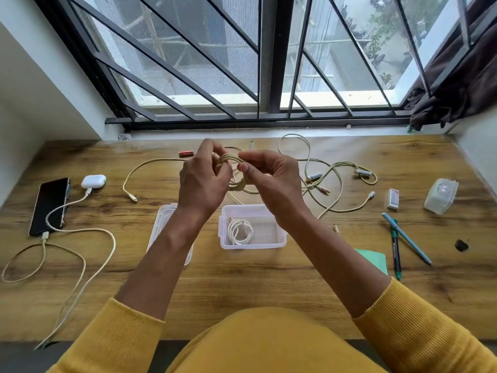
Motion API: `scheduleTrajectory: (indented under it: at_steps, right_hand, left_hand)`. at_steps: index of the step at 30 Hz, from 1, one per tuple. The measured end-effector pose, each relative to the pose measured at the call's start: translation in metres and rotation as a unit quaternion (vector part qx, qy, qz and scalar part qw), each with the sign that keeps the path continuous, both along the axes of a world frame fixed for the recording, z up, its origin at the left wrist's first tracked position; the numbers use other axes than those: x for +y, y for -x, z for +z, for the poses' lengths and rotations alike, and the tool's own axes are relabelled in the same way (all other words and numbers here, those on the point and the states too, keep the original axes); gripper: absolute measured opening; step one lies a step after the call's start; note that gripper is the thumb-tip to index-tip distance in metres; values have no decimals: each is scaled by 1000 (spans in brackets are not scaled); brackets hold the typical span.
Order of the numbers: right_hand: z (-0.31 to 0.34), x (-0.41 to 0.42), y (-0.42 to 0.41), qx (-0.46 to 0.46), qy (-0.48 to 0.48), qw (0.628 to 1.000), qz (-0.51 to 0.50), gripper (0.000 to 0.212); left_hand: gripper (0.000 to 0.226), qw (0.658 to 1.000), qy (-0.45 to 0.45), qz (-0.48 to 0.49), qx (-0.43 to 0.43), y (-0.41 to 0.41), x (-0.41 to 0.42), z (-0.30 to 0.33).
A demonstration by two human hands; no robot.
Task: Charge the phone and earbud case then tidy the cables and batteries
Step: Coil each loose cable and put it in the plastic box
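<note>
both hands (pixel 204 181) grip cable coil (pixel 233 160) (midair)

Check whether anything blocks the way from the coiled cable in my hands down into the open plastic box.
Nothing visible does. The coiled cable is above the open box, which holds only a white cable at its left side.

Both hands, left (pixel 204 181) and right (pixel 271 181), hold a coiled beige cable (pixel 233 160) above the wooden surface (pixel 242 286). Just near of them, a clear box (pixel 252 244) holds a white coiled cable (pixel 240 230). Phone (pixel 49 205) and earbud case (pixel 93 181) lie plugged in at far left.

Wooden table (pixel 242 286), barred window (pixel 258 57), two pens (pixel 400 243), green paper (pixel 375 261), dark curtain (pixel 462 84)
</note>
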State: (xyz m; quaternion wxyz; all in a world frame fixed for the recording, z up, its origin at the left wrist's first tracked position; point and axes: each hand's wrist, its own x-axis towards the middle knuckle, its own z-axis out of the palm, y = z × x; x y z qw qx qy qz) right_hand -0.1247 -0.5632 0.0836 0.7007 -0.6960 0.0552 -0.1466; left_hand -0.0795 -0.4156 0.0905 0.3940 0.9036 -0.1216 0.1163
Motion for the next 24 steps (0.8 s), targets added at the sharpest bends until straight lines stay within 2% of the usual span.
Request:
scheduleTrajectory:
  at_steps: [1, 3, 7, 12, 16, 24]
  right_hand:
    - [-2, -1, 0, 4, 1, 1000, 0, 21]
    - [-7, -4, 0, 12, -5, 1000, 1, 19]
    - [-11, -8, 1, 34, -23, 999, -1, 20]
    - [-10, -11, -2, 32, -7, 999, 17, 28]
    - [-11, -13, -2, 37, 26, 999, 21, 33]
    - [-11, -15, -2, 23, 36, 997, 60, 28]
  left_hand:
    - [15, 996, 62, -7, 57, -2, 1, -1]
    - [21, 968, 194, -30, 155, -3, 5, 0]
    - [35, 877, 382, -85, 280, -1, 11, 9]
    - [20, 825, 443, -50, 347, -1, 8, 10]
    - [18, 791, 484, -19, 374, -3, 6, 11]
    - [13, 818, 452, -31, 355, -1, 8, 7]
